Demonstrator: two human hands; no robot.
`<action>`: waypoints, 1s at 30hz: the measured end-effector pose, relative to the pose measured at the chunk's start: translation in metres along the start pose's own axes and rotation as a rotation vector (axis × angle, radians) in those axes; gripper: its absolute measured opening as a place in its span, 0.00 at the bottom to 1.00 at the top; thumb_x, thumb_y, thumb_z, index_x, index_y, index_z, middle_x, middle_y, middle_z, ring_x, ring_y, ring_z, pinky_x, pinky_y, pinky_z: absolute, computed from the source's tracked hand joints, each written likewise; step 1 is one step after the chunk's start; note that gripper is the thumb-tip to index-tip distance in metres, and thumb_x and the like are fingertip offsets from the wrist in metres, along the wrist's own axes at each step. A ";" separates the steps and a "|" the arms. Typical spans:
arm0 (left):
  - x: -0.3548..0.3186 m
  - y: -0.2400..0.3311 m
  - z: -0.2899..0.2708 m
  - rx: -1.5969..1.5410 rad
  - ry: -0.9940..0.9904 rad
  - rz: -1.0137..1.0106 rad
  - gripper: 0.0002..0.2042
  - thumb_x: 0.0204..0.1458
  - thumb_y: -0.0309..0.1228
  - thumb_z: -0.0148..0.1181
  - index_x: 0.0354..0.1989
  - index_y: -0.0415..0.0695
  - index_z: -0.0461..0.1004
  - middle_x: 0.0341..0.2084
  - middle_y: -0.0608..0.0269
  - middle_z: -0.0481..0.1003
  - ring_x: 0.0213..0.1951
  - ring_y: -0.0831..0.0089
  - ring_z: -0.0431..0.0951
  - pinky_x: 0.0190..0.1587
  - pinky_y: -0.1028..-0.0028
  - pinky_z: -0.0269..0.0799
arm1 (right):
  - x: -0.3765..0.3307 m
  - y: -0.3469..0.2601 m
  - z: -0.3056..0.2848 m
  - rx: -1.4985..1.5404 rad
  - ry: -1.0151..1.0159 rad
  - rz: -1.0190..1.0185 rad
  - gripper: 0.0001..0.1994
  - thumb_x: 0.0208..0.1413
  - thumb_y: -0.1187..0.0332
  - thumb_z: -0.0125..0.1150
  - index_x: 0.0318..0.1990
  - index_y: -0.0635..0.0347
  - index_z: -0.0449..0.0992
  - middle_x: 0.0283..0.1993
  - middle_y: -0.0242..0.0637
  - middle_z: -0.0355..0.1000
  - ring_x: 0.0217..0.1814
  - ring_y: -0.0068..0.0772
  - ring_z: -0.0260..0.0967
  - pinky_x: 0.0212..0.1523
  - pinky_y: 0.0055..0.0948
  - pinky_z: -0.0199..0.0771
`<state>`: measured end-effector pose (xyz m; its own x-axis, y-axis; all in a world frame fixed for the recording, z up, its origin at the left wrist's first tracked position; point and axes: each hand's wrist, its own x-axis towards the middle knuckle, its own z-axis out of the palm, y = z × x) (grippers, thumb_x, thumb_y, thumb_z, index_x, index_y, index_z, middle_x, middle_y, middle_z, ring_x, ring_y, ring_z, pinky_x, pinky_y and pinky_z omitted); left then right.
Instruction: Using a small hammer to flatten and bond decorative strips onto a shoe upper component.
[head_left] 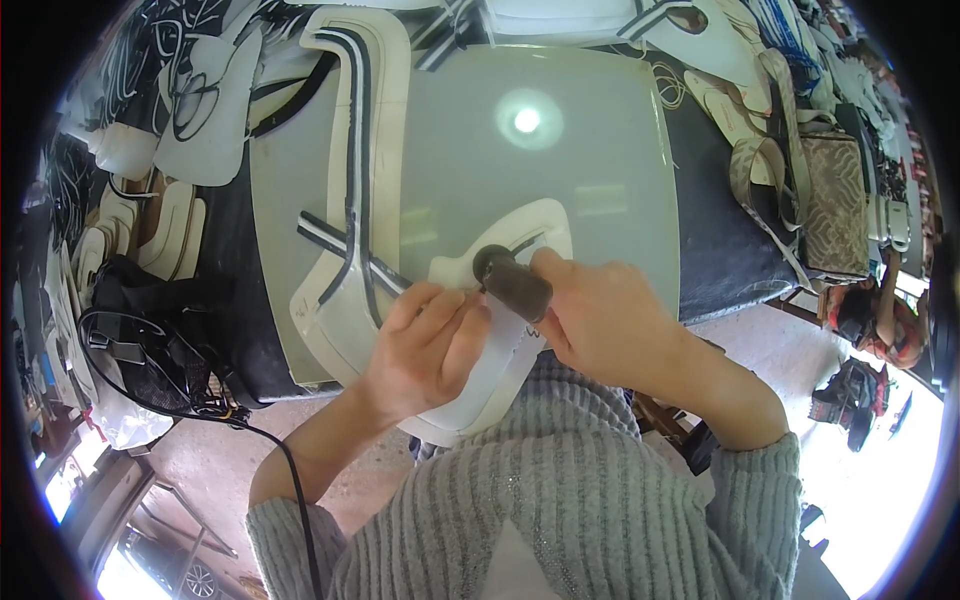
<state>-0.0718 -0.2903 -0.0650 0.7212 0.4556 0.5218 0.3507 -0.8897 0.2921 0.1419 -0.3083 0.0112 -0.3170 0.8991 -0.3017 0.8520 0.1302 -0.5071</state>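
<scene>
My right hand (610, 315) is closed around a dark brown hammer (520, 285), its rounded head over a white pattern piece (548, 215); the handle is hidden in my fist. Just left of the head, my left hand (430, 345) has its fingertips pinched together over the same piece. What lies between those fingertips is too small to make out. A short black-and-white strip (530, 240) runs along the piece by the hammer. On the left lies a longer, hooked cream piece (385, 120) bearing a black-and-white striped strip (357, 150), crossed low down by another strip (325, 235).
Beneath the pieces is a pale grey-green board (620, 130) on a black-covered table (715, 220). White patterns (205, 140) and cords crowd the left edge. A patterned box-like bag (835, 200) and strap (755, 170) lie right. A black cable (295, 470) passes my left forearm.
</scene>
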 end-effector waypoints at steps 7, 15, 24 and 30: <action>0.006 -0.016 -0.011 -0.358 0.011 -0.274 0.17 0.38 0.17 0.64 0.40 0.37 0.73 0.33 0.58 0.78 0.37 0.62 0.77 0.46 0.63 0.71 | -0.001 0.006 0.013 -0.024 -0.073 0.023 0.19 0.64 0.56 0.54 0.32 0.66 0.68 0.21 0.49 0.74 0.22 0.50 0.75 0.22 0.43 0.74; 0.004 -0.016 -0.012 -0.118 -0.050 0.116 0.18 0.37 0.21 0.63 0.41 0.36 0.72 0.33 0.57 0.77 0.39 0.63 0.78 0.48 0.63 0.72 | 0.000 0.004 0.000 0.063 -0.077 0.020 0.19 0.65 0.56 0.53 0.33 0.67 0.69 0.22 0.48 0.74 0.24 0.52 0.75 0.25 0.45 0.74; 0.001 -0.017 -0.011 -0.079 -0.002 0.148 0.16 0.36 0.20 0.64 0.38 0.35 0.73 0.34 0.56 0.78 0.39 0.62 0.78 0.46 0.64 0.74 | 0.000 0.003 0.010 -0.013 -0.114 -0.020 0.20 0.65 0.55 0.52 0.32 0.66 0.69 0.22 0.47 0.74 0.24 0.51 0.75 0.25 0.44 0.74; 0.004 -0.032 -0.019 -0.269 -0.005 0.019 0.16 0.36 0.19 0.64 0.37 0.37 0.74 0.32 0.60 0.78 0.37 0.64 0.78 0.43 0.64 0.75 | 0.001 0.004 0.013 -0.020 -0.120 -0.011 0.18 0.65 0.56 0.53 0.33 0.66 0.69 0.22 0.47 0.74 0.25 0.51 0.76 0.25 0.44 0.74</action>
<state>-0.0913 -0.2592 -0.0570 0.7291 0.4379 0.5259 0.1662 -0.8588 0.4846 0.1395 -0.3121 -0.0014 -0.3731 0.8414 -0.3909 0.8558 0.1495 -0.4952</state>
